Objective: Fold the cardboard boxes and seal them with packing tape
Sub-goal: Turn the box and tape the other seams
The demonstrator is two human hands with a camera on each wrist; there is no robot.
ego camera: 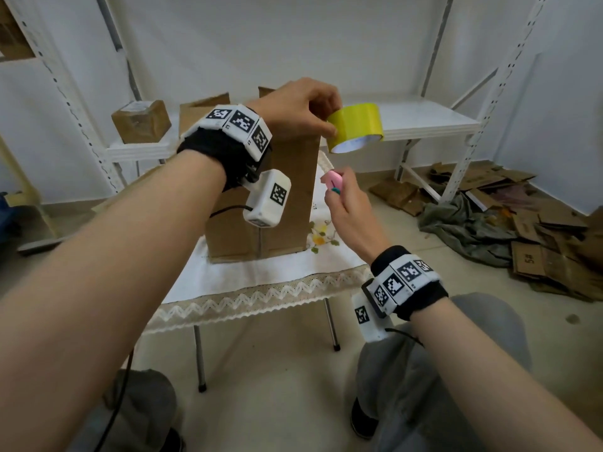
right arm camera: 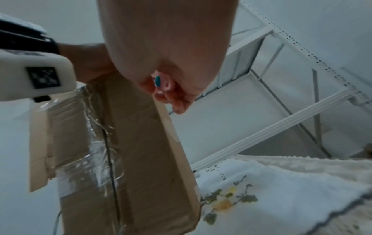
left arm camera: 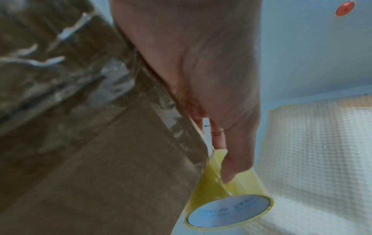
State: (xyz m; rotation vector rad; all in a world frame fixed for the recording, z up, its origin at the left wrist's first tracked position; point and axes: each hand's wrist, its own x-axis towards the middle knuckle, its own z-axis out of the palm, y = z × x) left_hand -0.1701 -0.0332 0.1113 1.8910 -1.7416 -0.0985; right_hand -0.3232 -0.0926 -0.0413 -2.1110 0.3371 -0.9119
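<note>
left hand fingers pinch glossy yellow tape roll at upright corrugated box; right hand fingers curled round pink cutter.

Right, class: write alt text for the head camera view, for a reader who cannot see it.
A person's left hand holds a yellow tape roll at the top of a tall cardboard box standing on a cloth-covered table. Their right hand grips a small pink cutter just below the roll. White shelving stands behind.
</note>
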